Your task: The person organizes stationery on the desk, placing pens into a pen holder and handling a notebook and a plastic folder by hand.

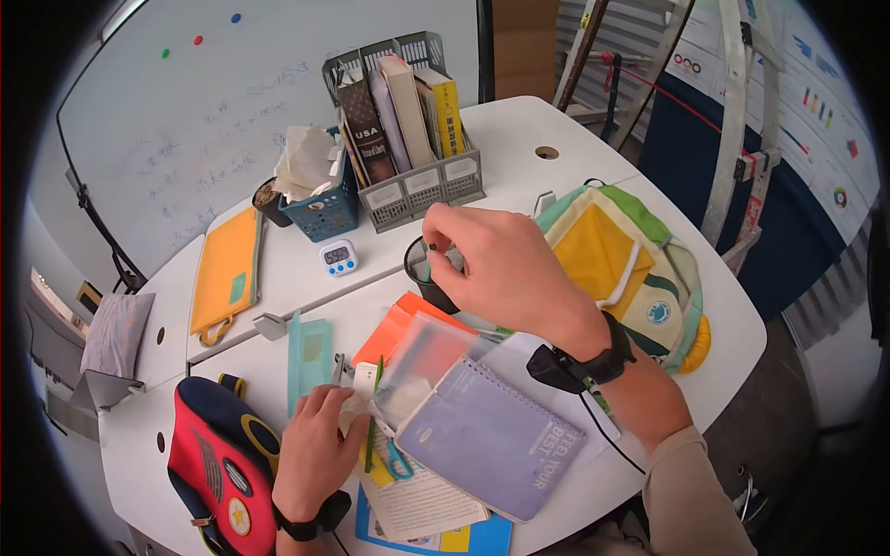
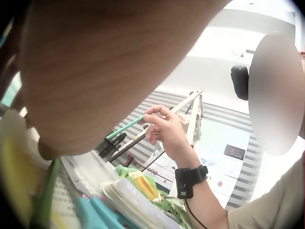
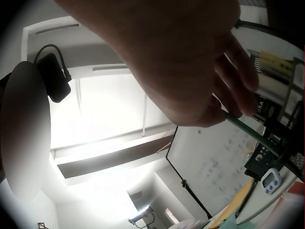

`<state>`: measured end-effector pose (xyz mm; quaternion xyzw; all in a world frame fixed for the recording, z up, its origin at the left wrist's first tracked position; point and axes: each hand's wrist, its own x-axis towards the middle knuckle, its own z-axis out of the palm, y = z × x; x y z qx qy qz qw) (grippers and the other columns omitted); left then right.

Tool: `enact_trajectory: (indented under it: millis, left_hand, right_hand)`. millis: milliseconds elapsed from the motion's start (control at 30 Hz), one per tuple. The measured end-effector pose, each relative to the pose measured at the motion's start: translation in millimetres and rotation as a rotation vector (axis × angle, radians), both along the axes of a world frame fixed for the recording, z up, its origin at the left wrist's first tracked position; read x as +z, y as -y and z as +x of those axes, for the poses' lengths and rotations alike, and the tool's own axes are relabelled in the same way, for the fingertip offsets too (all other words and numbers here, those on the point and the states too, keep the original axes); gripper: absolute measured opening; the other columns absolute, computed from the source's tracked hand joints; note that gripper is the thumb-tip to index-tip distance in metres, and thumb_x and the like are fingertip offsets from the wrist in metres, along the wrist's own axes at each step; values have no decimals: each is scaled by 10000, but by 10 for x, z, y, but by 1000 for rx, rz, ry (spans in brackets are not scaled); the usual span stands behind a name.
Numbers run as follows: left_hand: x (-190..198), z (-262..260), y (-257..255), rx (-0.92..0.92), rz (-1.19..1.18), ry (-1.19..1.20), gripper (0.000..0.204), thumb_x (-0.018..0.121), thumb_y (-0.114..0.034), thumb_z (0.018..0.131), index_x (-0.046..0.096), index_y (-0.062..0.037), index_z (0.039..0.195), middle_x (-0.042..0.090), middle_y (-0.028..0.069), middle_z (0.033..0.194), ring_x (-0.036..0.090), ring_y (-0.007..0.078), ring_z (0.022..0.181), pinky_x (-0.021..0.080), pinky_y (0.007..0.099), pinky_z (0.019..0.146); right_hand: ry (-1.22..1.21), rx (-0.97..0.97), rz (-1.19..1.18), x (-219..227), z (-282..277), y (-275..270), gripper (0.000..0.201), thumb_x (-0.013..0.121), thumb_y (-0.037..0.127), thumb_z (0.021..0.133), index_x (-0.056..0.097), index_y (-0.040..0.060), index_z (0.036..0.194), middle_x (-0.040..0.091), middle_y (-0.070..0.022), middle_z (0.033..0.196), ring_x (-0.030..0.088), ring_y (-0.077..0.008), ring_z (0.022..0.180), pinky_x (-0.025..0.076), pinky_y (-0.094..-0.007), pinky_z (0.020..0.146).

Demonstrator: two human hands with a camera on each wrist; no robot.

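In the head view my right hand (image 1: 443, 248) hovers over a black pen cup (image 1: 425, 276) at the middle of the white table (image 1: 519, 139). It pinches a thin green pen (image 2: 125, 128), whose lower end points into the cup. The right wrist view shows the same green pen (image 3: 248, 131) running from my right hand's fingertips (image 3: 238, 102) down to the right. My left hand (image 1: 341, 400) lies at the near left and grips the edge of a clear zip pouch (image 1: 422, 357) that rests on papers. Another green pen (image 1: 371, 435) lies beside it.
A purple spiral notebook (image 1: 491, 435) overlaps the pouch; an orange folder (image 1: 399, 320) lies beneath. A green-yellow backpack (image 1: 630, 269) is at the right, a red-blue case (image 1: 218, 463) at the near left. Behind stand a grey book basket (image 1: 417, 176), blue basket (image 1: 324, 215), timer (image 1: 337, 258) and yellow pouch (image 1: 227, 273).
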<state>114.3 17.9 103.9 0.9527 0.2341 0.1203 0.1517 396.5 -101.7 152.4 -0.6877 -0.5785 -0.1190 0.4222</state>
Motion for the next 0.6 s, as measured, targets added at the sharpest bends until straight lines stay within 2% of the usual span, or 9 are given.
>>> enact_trajectory:
  millis: [133, 200, 400, 600]
  left_hand:
    - [-15, 11, 23, -53, 12, -37, 294, 712, -181, 914, 663, -26, 1159, 670, 153, 1050, 655, 307, 791, 542, 419, 750]
    - [0, 26, 42, -54, 1, -28, 296, 706, -203, 913, 653, -34, 1150, 680, 163, 1033, 633, 392, 1009, 539, 464, 844]
    - [63, 26, 49, 16, -68, -81, 277, 703, -213, 913, 668, -35, 1123, 683, 164, 995, 646, 393, 963, 543, 471, 820]
    - [58, 21, 23, -9, -52, -83, 278, 708, -205, 906, 671, -29, 1118, 690, 170, 992, 648, 394, 958, 540, 471, 823]
  right_hand:
    - [18, -5, -5, 13, -8, -2, 84, 621, 83, 885, 609, 38, 956, 691, -134, 824, 675, -362, 733, 534, -455, 662]
    - [7, -29, -6, 20, 2, 1, 109, 660, 55, 859, 599, 50, 949, 689, -111, 795, 678, -298, 689, 519, -385, 626]
    - [7, -9, 28, -15, 15, -19, 62, 669, 73, 882, 643, 41, 929, 703, -116, 790, 679, -293, 672, 527, -383, 630]
    - [-5, -34, -30, 21, 12, 1, 52, 661, 90, 900, 681, 44, 912, 695, -112, 754, 680, -299, 678, 534, -382, 641]
